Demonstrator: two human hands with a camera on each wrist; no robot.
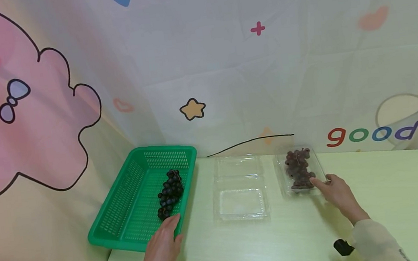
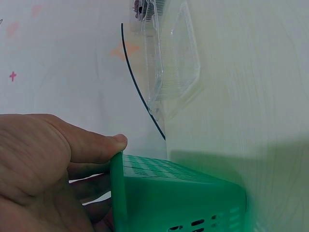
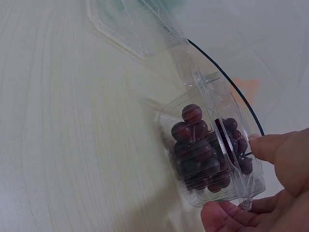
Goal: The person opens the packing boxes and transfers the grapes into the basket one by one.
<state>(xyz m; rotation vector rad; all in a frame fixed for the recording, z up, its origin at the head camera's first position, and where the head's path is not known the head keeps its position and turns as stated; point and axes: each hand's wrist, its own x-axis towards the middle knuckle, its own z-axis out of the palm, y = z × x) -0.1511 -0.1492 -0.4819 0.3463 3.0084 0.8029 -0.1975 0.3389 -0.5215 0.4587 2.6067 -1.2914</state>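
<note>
My left hand [image 1: 160, 247] holds the rim of a green plastic basket [image 1: 114, 209] at its front right corner, the thumb on the edge and the fingers behind it. Inside the basket lies a bunch of dark grapes [image 1: 170, 193]. On the right, my right hand [image 1: 338, 195] grips the front right corner of a closed clear plastic box [image 3: 166, 125], thumb on the lid side and fingers lower down. Reddish-purple grapes [image 3: 198, 150] show through its walls. Between basket and box, another clear plastic box [image 1: 243, 219] lies unfolded with its lid [image 1: 237, 166] toward the back.
The pale wooden table [image 1: 249, 253] meets a printed cloth backdrop [image 1: 226, 79] at the rear. A small black object [image 1: 343, 247] is beside the right sleeve. The basket stands at the table's left edge.
</note>
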